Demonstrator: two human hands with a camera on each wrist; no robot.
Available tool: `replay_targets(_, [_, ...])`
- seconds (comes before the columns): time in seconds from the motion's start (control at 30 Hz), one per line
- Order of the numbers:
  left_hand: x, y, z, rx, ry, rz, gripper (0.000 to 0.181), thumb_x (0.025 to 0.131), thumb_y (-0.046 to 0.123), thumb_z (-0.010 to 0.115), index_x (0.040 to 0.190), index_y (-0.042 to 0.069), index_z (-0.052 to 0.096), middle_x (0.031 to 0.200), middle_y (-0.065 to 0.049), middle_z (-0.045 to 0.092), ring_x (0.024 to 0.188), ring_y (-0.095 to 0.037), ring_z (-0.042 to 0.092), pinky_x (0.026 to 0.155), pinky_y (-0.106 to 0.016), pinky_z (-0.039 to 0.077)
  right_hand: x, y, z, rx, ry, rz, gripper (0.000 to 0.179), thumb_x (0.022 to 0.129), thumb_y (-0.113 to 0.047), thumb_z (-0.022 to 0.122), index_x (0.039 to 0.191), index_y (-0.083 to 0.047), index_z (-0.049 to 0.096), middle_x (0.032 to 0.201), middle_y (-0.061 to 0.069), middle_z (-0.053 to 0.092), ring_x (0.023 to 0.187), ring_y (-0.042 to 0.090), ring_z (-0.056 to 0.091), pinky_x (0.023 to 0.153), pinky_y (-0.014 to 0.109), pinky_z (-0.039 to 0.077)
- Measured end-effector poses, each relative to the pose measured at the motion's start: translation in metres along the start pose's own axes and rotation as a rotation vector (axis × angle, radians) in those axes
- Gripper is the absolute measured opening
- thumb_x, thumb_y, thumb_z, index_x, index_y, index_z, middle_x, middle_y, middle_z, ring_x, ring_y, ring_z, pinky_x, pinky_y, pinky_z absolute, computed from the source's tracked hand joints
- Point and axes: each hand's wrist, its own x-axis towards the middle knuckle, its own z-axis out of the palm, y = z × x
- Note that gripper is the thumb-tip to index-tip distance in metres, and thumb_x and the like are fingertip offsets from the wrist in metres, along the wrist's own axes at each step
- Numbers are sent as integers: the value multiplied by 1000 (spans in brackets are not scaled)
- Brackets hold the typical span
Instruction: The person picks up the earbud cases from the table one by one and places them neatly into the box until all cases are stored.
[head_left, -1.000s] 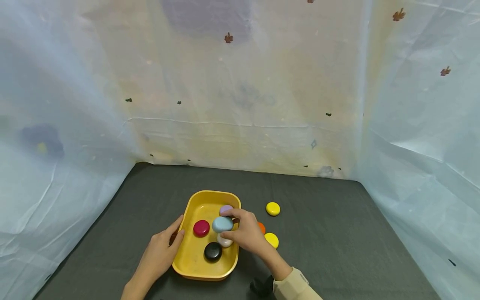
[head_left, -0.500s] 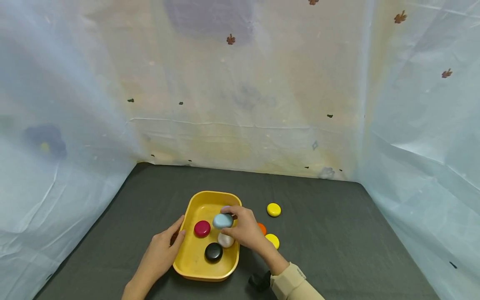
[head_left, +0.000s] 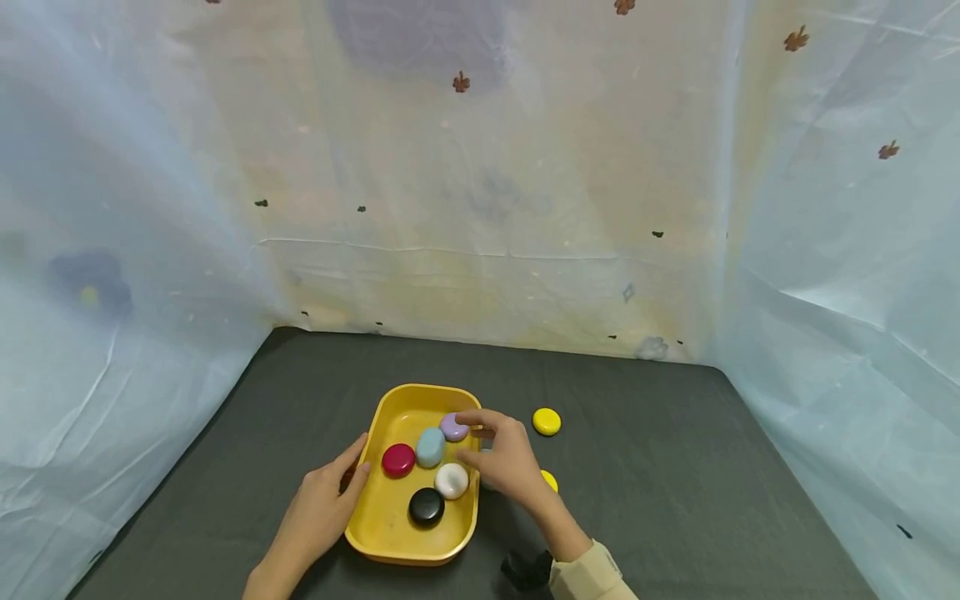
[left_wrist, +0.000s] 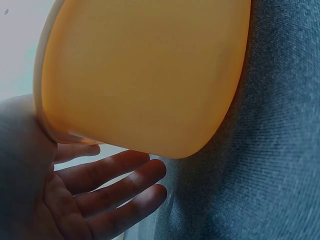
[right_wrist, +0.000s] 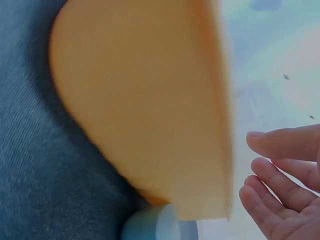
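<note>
A yellow tray (head_left: 408, 533) lies on the dark cloth, holding several smooth rounded discs: a red disc (head_left: 398, 460), a light blue disc (head_left: 431, 447), a purple disc (head_left: 453, 427), a white disc (head_left: 452, 481) and a black disc (head_left: 426, 507). My left hand (head_left: 321, 502) rests against the tray's left side; in the left wrist view its fingers extend loosely beneath the rim. Over the right rim hovers my right hand (head_left: 506, 462), its thumb and fingers apart and nothing between them. The light blue disc lies just left of its fingertips.
Right of the tray are a yellow disc (head_left: 547, 422) and a second yellow disc (head_left: 550, 481), partly behind my right hand. A pale blue rounded thing (right_wrist: 150, 225) stands against the tray's outside in the right wrist view. Patterned plastic sheeting (head_left: 480, 275) walls the cloth in.
My right hand has let go of the light blue disc inside the tray and drawn back rightward. That disc now lies farther left, beside the red one. My left hand has stayed put.
</note>
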Motion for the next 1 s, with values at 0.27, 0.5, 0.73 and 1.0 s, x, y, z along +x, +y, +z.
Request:
replay_targets(0.27, [1,-1,0,9,10,2,54,103,30,54,153,13,39,130,-13,60,111,-27,59,95,-52,47,-13,-10,-28,-36,-34,79,37,82,-9,81,117,-10,70,114,6,67,106,31,62,92,49,49])
replay_targets(0.5, [3,-2,-1,-6,11,8,54,104,31,53,153,13,39,127,-10,62,105,-22,59,93,-49,49,-34,-9,-53,-130,-27,122,33,81,-14,83,111,-12,72,109,4,68,104,32,62,91,52,49])
replay_targets(0.73, [3,-4,1,-15,11,9,54,104,30,53,153,13,39,130,-12,61,111,-25,59,96,-51,47,-54,5,-66,-189,79,192,35,78,-13,85,111,-14,72,112,4,67,105,36,62,89,54,50])
replay_targets(1.0, [0,-6,2,-37,29,21,52,104,31,53,152,14,41,118,-6,65,101,-20,59,92,-47,50,-68,20,-74,-157,222,271,34,76,-13,87,107,-16,73,112,2,68,107,32,62,90,47,51])
